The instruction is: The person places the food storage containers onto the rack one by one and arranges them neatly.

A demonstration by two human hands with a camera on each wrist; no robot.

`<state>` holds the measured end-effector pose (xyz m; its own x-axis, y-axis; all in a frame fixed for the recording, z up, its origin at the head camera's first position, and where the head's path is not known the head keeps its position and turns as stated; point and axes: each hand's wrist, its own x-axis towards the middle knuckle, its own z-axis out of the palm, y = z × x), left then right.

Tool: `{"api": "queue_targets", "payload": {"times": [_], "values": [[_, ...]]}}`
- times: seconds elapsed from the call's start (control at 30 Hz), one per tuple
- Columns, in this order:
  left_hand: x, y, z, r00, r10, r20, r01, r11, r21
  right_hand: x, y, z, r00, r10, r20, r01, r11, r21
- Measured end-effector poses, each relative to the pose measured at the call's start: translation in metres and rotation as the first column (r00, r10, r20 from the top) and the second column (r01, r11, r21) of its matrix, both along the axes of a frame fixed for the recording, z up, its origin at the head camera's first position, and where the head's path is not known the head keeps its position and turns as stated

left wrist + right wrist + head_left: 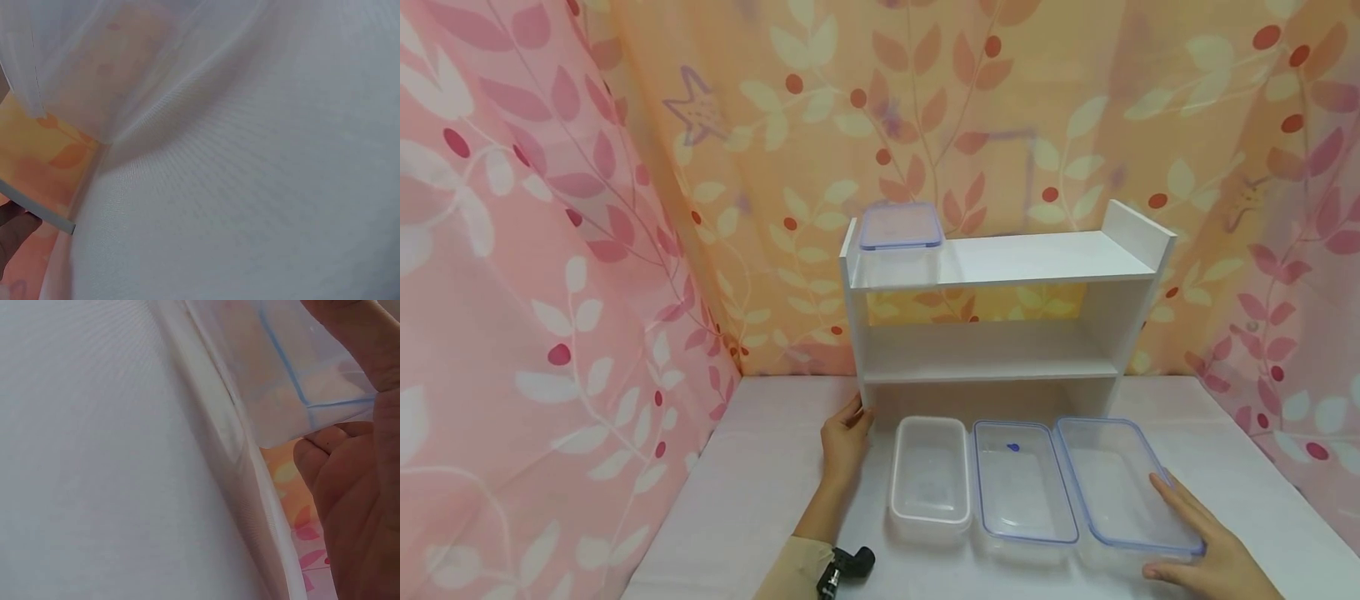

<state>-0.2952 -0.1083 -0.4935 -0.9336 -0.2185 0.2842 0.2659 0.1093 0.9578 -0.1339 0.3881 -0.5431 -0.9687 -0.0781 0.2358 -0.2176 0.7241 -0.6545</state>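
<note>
One lidded container [901, 237] at the shelf's [992, 353] ten o'clock; three containers [1026, 492] outstanding on bench [715, 508]. Left hand [846, 443] grips shelf; right hand [1212, 537], four-o'clock container [1129, 483].

Containers [1026, 483] abreast before shelf [988, 352], contact unclear

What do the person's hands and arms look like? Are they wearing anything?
Both the left hand and the right hand are bare, with no gloves. On the left arm there's a plain beige sleeve, and by its cuff a small black gadget with a rounded end. No sleeve shows on the right side, so I can't tell what's worn there.
</note>
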Motion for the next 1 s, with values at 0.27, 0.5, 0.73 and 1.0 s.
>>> {"api": "queue_targets", "payload": {"times": [0.27,0.5,0.73,1.0], "values": [[-0.001,0.0,-0.001,1.0,0.006,-0.002,-0.006,1.0,-0.007,0.003,0.001,0.007,0.998,-0.003,-0.057,0.002,1.0,-0.018],[0.0,0.001,0.001,1.0,0.015,-0.007,-0.015,1.0,-0.007,0.006,0.002,0.012,0.998,-0.026,-0.062,0.025,1.0,-0.005],[-0.008,-0.002,-0.008,1.0,0.013,-0.001,-0.013,1.0,-0.026,0.008,0.002,0.016,0.998,-0.032,-0.062,0.03,0.999,-0.024],[-0.027,-0.002,-0.035,0.999,0.041,-0.005,-0.041,0.999,0.013,0.012,-0.001,0.025,0.991,-0.006,-0.136,0.007,1.0,0.004]]}}
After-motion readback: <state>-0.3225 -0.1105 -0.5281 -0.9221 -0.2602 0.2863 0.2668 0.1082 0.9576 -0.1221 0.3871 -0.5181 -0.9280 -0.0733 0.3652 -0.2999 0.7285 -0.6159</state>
